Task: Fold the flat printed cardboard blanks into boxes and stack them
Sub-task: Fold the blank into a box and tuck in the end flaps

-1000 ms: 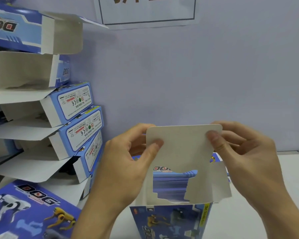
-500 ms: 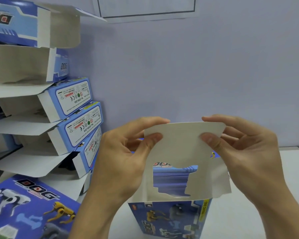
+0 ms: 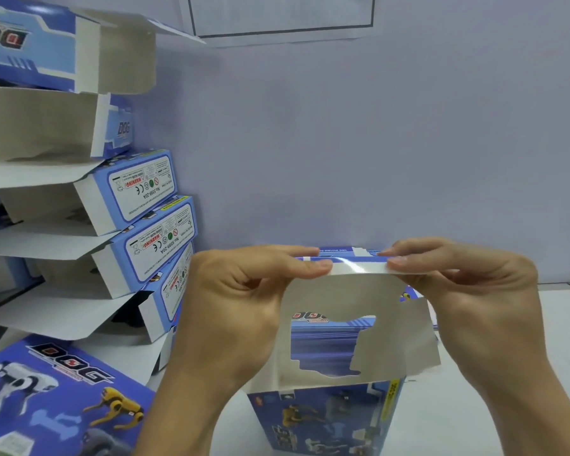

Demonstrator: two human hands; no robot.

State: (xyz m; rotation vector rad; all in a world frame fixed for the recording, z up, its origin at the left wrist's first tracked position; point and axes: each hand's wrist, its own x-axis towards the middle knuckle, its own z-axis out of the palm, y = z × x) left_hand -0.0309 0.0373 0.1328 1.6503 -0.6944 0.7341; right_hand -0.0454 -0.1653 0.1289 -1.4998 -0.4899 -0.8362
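Observation:
A blue printed dog box (image 3: pixel 326 419) stands upright on the white table in front of me, its top end open. Its white top flap (image 3: pixel 352 291) rises above the opening, with its tuck strip bent over at the top edge. My left hand (image 3: pixel 241 307) pinches the left end of that strip between thumb and fingers. My right hand (image 3: pixel 468 291) pinches the right end. A side flap (image 3: pixel 395 347) leans inward under the top flap. To the left, a leaning stack of folded boxes (image 3: pixel 145 205) rests against the wall.
A flat blue blank (image 3: pixel 56 399) with dog pictures lies at the lower left. The lilac wall (image 3: pixel 343 143) stands just behind the box, with a paper sign (image 3: pixel 283 14) taped up high. White table surface (image 3: pixel 494 422) shows to the right.
The top flap's upper edge has been folded forward into a narrow strip; both hands have slid to its corners. The view has tilted down a little.

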